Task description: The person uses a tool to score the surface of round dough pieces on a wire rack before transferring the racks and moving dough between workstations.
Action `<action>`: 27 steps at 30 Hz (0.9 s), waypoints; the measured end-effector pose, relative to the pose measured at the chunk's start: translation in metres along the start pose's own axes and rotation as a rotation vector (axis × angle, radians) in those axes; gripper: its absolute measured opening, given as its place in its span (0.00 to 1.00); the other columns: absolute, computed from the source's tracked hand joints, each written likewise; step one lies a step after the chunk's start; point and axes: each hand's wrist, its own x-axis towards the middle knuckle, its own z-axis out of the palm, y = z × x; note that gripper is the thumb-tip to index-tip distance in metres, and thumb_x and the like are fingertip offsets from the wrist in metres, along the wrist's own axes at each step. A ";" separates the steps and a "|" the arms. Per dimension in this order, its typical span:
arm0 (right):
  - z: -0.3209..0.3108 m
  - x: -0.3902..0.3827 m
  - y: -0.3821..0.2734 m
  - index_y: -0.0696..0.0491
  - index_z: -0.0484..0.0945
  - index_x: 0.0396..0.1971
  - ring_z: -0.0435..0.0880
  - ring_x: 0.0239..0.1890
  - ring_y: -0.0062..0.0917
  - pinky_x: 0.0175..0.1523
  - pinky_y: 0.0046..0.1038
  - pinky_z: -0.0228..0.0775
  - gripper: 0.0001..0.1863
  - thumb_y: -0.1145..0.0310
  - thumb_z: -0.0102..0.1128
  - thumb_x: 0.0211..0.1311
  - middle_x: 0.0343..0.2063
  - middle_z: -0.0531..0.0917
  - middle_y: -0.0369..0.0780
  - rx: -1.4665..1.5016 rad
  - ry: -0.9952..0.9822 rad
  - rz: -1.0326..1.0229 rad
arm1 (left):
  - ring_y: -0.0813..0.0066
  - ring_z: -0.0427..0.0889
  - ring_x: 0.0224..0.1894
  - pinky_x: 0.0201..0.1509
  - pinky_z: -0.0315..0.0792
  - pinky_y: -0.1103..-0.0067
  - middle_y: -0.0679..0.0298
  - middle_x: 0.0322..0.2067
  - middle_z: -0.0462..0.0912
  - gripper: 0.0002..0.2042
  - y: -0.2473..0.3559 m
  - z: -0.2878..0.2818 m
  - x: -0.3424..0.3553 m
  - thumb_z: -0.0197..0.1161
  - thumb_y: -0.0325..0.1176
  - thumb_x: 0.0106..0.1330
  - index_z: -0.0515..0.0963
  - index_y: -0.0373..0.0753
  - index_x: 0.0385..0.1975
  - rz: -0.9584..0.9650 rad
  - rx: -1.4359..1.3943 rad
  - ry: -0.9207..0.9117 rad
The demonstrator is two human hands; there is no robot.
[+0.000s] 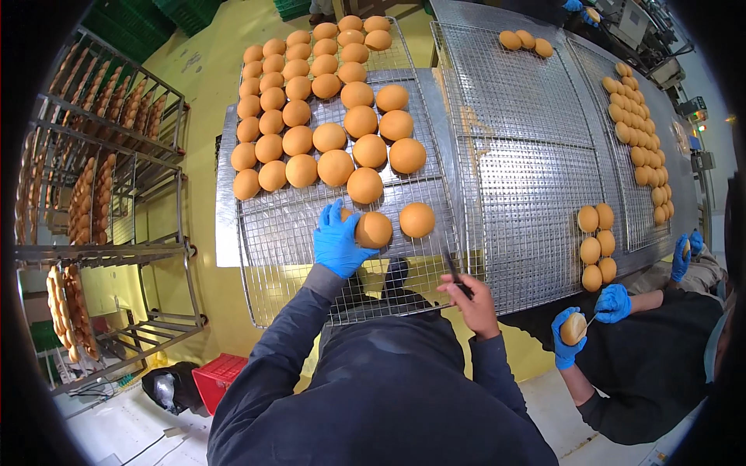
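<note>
My left hand (339, 237), in a blue glove, grips a round golden bun (374, 230) near the front of a wire rack (280, 241); part of what lies under its fingers is hidden. Another bun (417, 220) sits just to the right. Many more buns (336, 167) stand in rows on the rack's rear part, over a metal table. My bare right hand (470, 299) is closed on the black handle of a knife (453, 272) at the rack's front right corner, its thin blade pointing forward.
More racks (528, 194) with groups of buns lie to the right. Co-workers' gloved hands (611, 303) work on buns at the lower right and top right. A trolley (155, 248) of bun trays stands left, with green crates (144, 23) behind and a red crate (219, 380) below.
</note>
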 end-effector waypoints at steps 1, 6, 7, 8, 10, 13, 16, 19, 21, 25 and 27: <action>-0.004 0.002 -0.002 0.59 0.78 0.49 0.72 0.25 0.10 0.30 0.16 0.65 0.14 0.69 0.56 0.67 0.35 0.86 0.36 0.008 0.034 -0.011 | 0.48 0.61 0.65 0.61 0.66 0.54 0.50 0.62 0.62 0.35 -0.008 -0.002 -0.003 0.74 0.55 0.45 0.76 0.44 0.54 0.020 -0.040 0.016; -0.015 0.007 -0.012 0.61 0.76 0.50 0.72 0.25 0.10 0.30 0.15 0.63 0.14 0.70 0.51 0.70 0.36 0.85 0.36 0.141 0.182 -0.042 | 0.54 0.73 0.56 0.50 0.78 0.62 0.54 0.56 0.69 0.31 -0.021 -0.026 -0.018 0.68 0.47 0.57 0.69 0.45 0.60 -0.216 -1.243 0.075; -0.013 0.009 -0.010 0.61 0.77 0.50 0.72 0.26 0.10 0.30 0.15 0.63 0.14 0.70 0.51 0.70 0.36 0.85 0.37 0.139 0.202 -0.077 | 0.54 0.75 0.54 0.47 0.80 0.63 0.55 0.55 0.70 0.31 -0.004 -0.046 -0.022 0.67 0.45 0.59 0.68 0.44 0.62 -0.344 -1.652 -0.018; -0.012 0.012 -0.009 0.61 0.77 0.49 0.73 0.26 0.11 0.30 0.14 0.63 0.14 0.70 0.51 0.70 0.36 0.85 0.37 0.133 0.219 -0.111 | 0.49 0.75 0.56 0.39 0.84 0.65 0.51 0.56 0.70 0.31 0.001 -0.050 -0.026 0.61 0.49 0.65 0.62 0.43 0.65 -0.308 -1.776 -0.029; -0.009 0.018 -0.010 0.60 0.78 0.44 0.74 0.29 0.12 0.31 0.16 0.63 0.11 0.71 0.51 0.69 0.38 0.85 0.38 0.098 0.261 -0.125 | 0.44 0.72 0.59 0.39 0.84 0.63 0.47 0.59 0.68 0.31 0.013 -0.058 -0.029 0.55 0.54 0.68 0.62 0.42 0.65 -0.263 -2.064 -0.164; -0.006 0.027 -0.016 0.59 0.79 0.41 0.75 0.30 0.12 0.32 0.17 0.64 0.10 0.71 0.51 0.69 0.35 0.84 0.37 -0.005 0.267 -0.214 | 0.38 0.68 0.62 0.39 0.84 0.58 0.40 0.62 0.65 0.34 0.028 -0.056 -0.030 0.41 0.63 0.70 0.60 0.40 0.65 -0.316 -2.333 -0.289; 0.001 0.036 -0.029 0.59 0.80 0.38 0.76 0.29 0.13 0.33 0.19 0.65 0.10 0.70 0.52 0.69 0.29 0.83 0.36 -0.017 0.286 -0.200 | 0.40 0.71 0.60 0.37 0.84 0.60 0.39 0.59 0.68 0.35 0.039 -0.057 -0.030 0.36 0.65 0.71 0.61 0.40 0.64 -0.360 -2.456 -0.378; 0.008 0.041 -0.034 0.60 0.80 0.36 0.76 0.28 0.15 0.34 0.21 0.66 0.10 0.70 0.53 0.68 0.24 0.81 0.36 -0.146 0.271 -0.270 | 0.43 0.75 0.57 0.37 0.84 0.61 0.40 0.57 0.70 0.35 0.046 -0.056 -0.029 0.36 0.65 0.71 0.63 0.40 0.62 -0.249 -2.322 -0.382; 0.021 0.031 -0.041 0.61 0.80 0.32 0.78 0.26 0.20 0.34 0.23 0.67 0.10 0.70 0.55 0.66 0.22 0.81 0.39 -0.233 0.319 -0.278 | 0.50 0.79 0.53 0.39 0.83 0.65 0.43 0.55 0.73 0.33 0.055 -0.058 -0.033 0.38 0.63 0.71 0.64 0.39 0.61 -0.229 -2.181 -0.322; 0.050 0.001 -0.094 0.62 0.80 0.28 0.80 0.24 0.33 0.30 0.27 0.66 0.08 0.71 0.61 0.61 0.22 0.80 0.44 -0.434 0.217 -0.484 | 0.56 0.80 0.50 0.44 0.81 0.69 0.46 0.53 0.75 0.31 0.066 -0.055 -0.039 0.43 0.59 0.71 0.65 0.36 0.59 -0.157 -1.916 -0.158; 0.046 0.001 -0.099 0.61 0.80 0.27 0.79 0.22 0.36 0.28 0.30 0.65 0.08 0.71 0.62 0.60 0.21 0.79 0.45 -0.482 0.239 -0.468 | 0.58 0.80 0.50 0.48 0.79 0.69 0.47 0.51 0.76 0.29 0.068 -0.054 -0.039 0.47 0.56 0.70 0.67 0.35 0.57 -0.084 -1.825 -0.071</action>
